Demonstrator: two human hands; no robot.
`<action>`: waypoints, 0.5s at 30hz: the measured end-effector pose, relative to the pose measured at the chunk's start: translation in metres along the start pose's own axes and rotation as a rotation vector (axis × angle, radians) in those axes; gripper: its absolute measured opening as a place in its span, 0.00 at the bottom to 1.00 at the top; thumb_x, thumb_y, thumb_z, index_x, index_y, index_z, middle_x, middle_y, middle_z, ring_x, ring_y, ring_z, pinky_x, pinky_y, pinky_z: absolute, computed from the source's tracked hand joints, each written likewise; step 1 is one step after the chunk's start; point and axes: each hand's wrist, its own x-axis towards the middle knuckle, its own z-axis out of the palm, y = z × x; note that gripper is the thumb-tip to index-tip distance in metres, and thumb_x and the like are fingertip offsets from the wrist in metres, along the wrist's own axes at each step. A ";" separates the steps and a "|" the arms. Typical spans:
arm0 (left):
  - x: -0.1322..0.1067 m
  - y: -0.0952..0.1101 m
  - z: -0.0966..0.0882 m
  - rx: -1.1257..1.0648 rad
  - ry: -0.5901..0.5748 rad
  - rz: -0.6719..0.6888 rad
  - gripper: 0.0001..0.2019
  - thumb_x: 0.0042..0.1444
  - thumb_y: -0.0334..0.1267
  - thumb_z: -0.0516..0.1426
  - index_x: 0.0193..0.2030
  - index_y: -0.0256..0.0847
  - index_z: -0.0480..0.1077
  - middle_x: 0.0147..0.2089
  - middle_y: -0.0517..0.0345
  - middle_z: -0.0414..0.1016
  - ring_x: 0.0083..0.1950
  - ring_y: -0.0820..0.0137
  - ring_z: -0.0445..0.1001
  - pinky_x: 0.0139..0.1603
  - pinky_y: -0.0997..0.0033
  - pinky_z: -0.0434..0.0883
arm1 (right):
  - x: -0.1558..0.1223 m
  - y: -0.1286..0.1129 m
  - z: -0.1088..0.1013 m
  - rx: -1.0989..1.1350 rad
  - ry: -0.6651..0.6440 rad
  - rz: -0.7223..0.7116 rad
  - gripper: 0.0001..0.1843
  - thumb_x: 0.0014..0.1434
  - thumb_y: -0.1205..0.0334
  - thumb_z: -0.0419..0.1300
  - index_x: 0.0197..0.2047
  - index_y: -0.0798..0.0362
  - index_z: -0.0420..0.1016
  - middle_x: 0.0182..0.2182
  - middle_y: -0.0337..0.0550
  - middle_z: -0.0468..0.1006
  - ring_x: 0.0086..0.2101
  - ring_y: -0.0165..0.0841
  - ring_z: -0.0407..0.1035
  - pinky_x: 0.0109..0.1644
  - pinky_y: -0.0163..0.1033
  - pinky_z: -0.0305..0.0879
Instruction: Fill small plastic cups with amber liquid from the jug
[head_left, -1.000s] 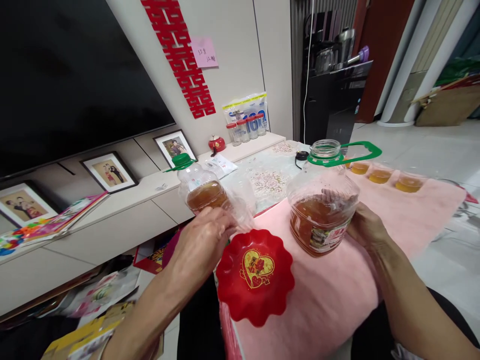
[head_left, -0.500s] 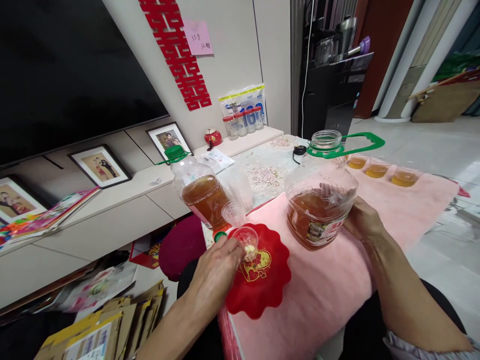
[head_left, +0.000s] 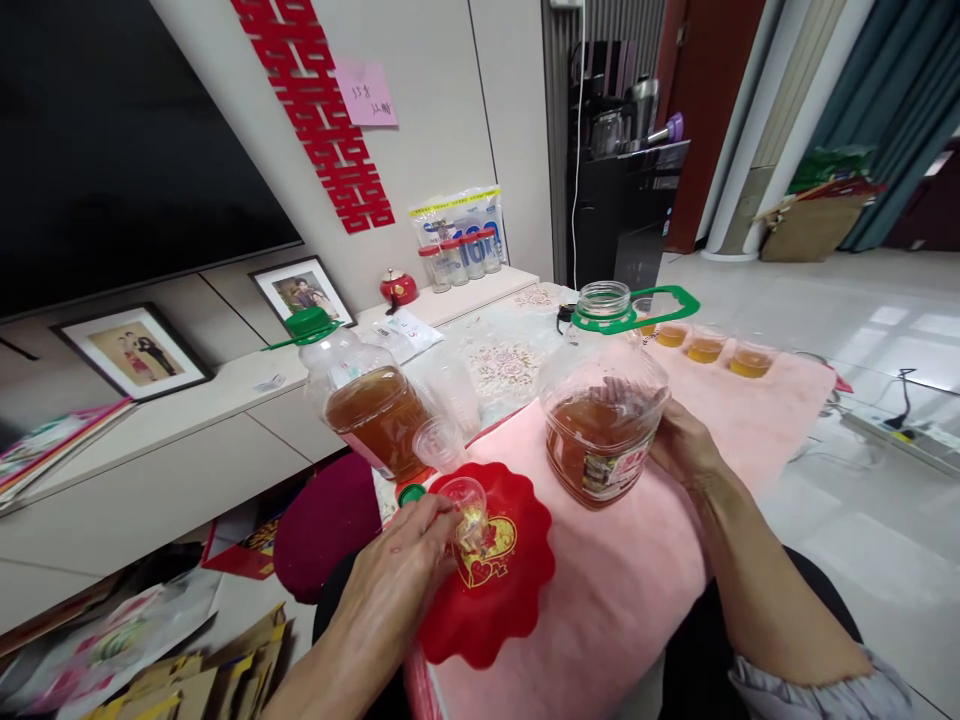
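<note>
1. Pink cloth (head_left: 615, 590) covered much of the worktop (head_left: 517, 370); three amber-filled cups (head_left: 705, 348) stood in a row towards its far right corner.
2. At the near left corner lay a red scalloped dish (head_left: 517, 600), a capped jug (head_left: 375, 410) beyond it by the left edge.
3. Left hand (head_left: 405, 555): grip pinched closed on a clear cup (head_left: 471, 510) over the dish; whether they touched could not be told.
4. Right hand (head_left: 682, 445): grip half curled round the uncapped jug (head_left: 592, 450), which stood upright on the cloth, fingers showing through its wall.
5. Step in hand, seemingly: positioning the cup while steadying the jug. Next move probably called for a level cup and a firm hold.
</note>
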 end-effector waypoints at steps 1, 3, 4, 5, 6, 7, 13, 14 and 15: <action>-0.002 -0.001 -0.001 0.024 0.027 0.004 0.20 0.63 0.43 0.51 0.57 0.48 0.78 0.64 0.53 0.76 0.65 0.57 0.76 0.62 0.56 0.78 | -0.001 -0.001 0.000 0.002 -0.013 0.003 0.21 0.58 0.37 0.67 0.45 0.43 0.83 0.50 0.45 0.88 0.62 0.54 0.74 0.70 0.65 0.64; -0.007 0.000 -0.004 0.069 0.132 0.039 0.22 0.60 0.42 0.56 0.60 0.50 0.76 0.65 0.54 0.76 0.63 0.57 0.79 0.56 0.61 0.83 | -0.003 -0.003 0.002 0.003 -0.042 0.008 0.23 0.58 0.35 0.67 0.46 0.42 0.83 0.50 0.44 0.88 0.62 0.53 0.73 0.70 0.64 0.64; -0.010 0.002 -0.006 0.088 0.206 0.081 0.22 0.59 0.42 0.58 0.61 0.51 0.74 0.64 0.54 0.77 0.61 0.59 0.80 0.53 0.64 0.84 | -0.004 -0.005 0.003 0.002 -0.061 0.012 0.24 0.57 0.34 0.67 0.48 0.42 0.83 0.51 0.44 0.87 0.62 0.53 0.73 0.70 0.63 0.64; -0.012 0.006 -0.008 0.103 0.304 0.133 0.23 0.59 0.42 0.60 0.62 0.52 0.73 0.63 0.55 0.78 0.59 0.60 0.82 0.51 0.66 0.85 | -0.006 -0.006 0.003 0.001 -0.084 0.015 0.26 0.57 0.33 0.67 0.50 0.42 0.83 0.52 0.45 0.87 0.62 0.53 0.73 0.70 0.63 0.64; -0.014 0.012 -0.010 0.112 0.391 0.184 0.24 0.60 0.43 0.60 0.64 0.54 0.70 0.62 0.57 0.78 0.58 0.61 0.83 0.51 0.66 0.85 | -0.008 -0.007 0.004 -0.002 -0.110 0.020 0.28 0.56 0.33 0.68 0.52 0.42 0.83 0.53 0.45 0.87 0.61 0.53 0.74 0.69 0.63 0.64; -0.015 0.019 -0.010 0.112 0.450 0.231 0.26 0.61 0.44 0.61 0.66 0.56 0.66 0.63 0.58 0.78 0.58 0.61 0.83 0.53 0.64 0.84 | -0.009 -0.009 0.004 -0.007 -0.139 0.026 0.30 0.55 0.33 0.69 0.54 0.43 0.82 0.54 0.45 0.86 0.61 0.54 0.74 0.68 0.62 0.65; -0.002 0.079 0.028 -0.152 0.423 0.258 0.51 0.59 0.59 0.63 0.79 0.58 0.36 0.79 0.44 0.57 0.75 0.46 0.65 0.63 0.45 0.80 | -0.015 -0.020 0.002 -0.087 -0.260 0.029 0.39 0.49 0.49 0.78 0.63 0.44 0.77 0.67 0.46 0.76 0.69 0.52 0.64 0.76 0.58 0.53; 0.004 0.091 0.039 -0.269 0.426 0.205 0.55 0.56 0.59 0.66 0.80 0.56 0.34 0.81 0.42 0.49 0.79 0.43 0.58 0.68 0.41 0.75 | -0.015 -0.021 0.002 -0.098 -0.272 0.022 0.41 0.48 0.50 0.79 0.65 0.44 0.76 0.68 0.44 0.74 0.70 0.52 0.62 0.77 0.57 0.50; 0.010 0.102 0.049 -0.385 0.417 0.159 0.58 0.52 0.58 0.68 0.79 0.54 0.34 0.82 0.41 0.46 0.79 0.42 0.56 0.70 0.39 0.74 | -0.015 -0.022 0.002 -0.106 -0.287 0.019 0.44 0.48 0.51 0.80 0.66 0.43 0.74 0.69 0.44 0.73 0.70 0.51 0.61 0.77 0.57 0.49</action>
